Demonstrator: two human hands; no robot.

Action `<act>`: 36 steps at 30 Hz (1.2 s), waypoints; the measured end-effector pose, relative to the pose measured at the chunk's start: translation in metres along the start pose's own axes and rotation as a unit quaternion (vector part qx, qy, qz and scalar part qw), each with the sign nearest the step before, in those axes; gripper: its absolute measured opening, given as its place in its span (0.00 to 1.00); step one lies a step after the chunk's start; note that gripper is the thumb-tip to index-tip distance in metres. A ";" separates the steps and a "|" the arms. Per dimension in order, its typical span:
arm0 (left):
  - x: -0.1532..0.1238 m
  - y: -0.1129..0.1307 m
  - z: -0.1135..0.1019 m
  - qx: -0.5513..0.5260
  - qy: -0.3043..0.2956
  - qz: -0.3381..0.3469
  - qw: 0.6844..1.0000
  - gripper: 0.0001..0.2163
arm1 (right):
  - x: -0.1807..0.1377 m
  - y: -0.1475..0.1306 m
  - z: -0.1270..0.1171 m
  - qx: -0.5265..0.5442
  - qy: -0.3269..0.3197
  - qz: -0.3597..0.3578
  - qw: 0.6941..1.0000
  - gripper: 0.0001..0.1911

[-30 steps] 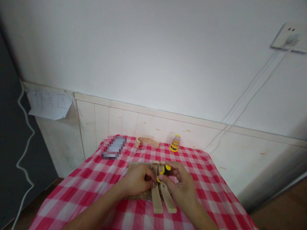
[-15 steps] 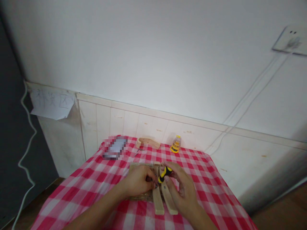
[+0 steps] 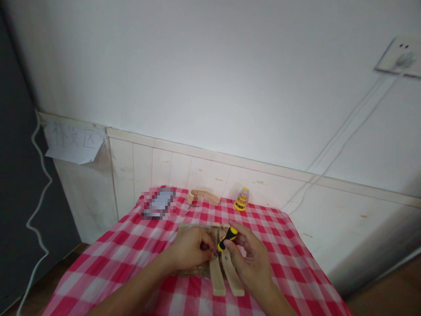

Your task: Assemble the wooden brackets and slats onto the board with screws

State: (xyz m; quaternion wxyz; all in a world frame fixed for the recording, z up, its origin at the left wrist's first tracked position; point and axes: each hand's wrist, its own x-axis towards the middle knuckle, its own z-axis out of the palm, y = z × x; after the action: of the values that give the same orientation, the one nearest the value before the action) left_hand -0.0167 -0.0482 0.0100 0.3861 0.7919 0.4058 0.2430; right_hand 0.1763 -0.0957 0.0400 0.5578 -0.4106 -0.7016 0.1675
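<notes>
A yellow and black screwdriver (image 3: 228,238) is gripped in the fingers of my right hand (image 3: 251,254), its tip slanting down and left. Two curved wooden pieces (image 3: 217,278) lie side by side under my hands, with dark screws or fittings in them. My left hand (image 3: 192,249) is pinched closed near the screwdriver's tip, over the left wooden piece. What its fingertips hold, if anything, is too small to make out. Beneath the wood and my left hand rests a flat brownish block wrapped in clear film (image 3: 189,229).
Another curved wooden piece (image 3: 205,196) lies at the table's back, with small thin metal parts (image 3: 191,208) before it. A yellow-based clear bit case (image 3: 241,199) stands to its right, a blurred phone-like object (image 3: 160,202) to its left. The checked tablecloth (image 3: 131,267) meets the wall.
My right hand's fingers have shifted on the screwdriver, whose handle end shows more and sits slightly further right. My left hand stays almost where it was.
</notes>
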 end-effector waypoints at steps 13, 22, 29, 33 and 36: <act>0.000 0.001 -0.001 0.011 -0.001 0.002 1.000 0.12 | 0.000 -0.003 0.002 0.025 0.009 0.038 0.999 0.15; -0.002 0.005 -0.002 0.022 0.010 -0.006 1.000 0.12 | -0.002 0.003 0.003 0.017 0.017 0.048 0.999 0.14; 0.000 -0.001 0.000 0.010 -0.011 0.004 1.000 0.13 | -0.001 0.002 0.004 0.059 -0.004 0.021 0.998 0.17; 0.001 -0.004 0.002 0.009 -0.011 0.005 1.000 0.13 | -0.002 0.005 0.000 0.009 -0.014 -0.023 1.000 0.17; 0.001 -0.004 0.001 0.005 -0.019 0.010 1.000 0.12 | -0.002 0.004 -0.005 -0.008 -0.042 -0.054 0.998 0.18</act>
State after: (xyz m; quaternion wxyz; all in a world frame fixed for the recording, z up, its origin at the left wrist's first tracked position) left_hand -0.0168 -0.0466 0.0064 0.3870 0.8023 0.3918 0.2301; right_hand 0.1827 -0.0960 0.0380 0.5328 -0.3686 -0.7471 0.1488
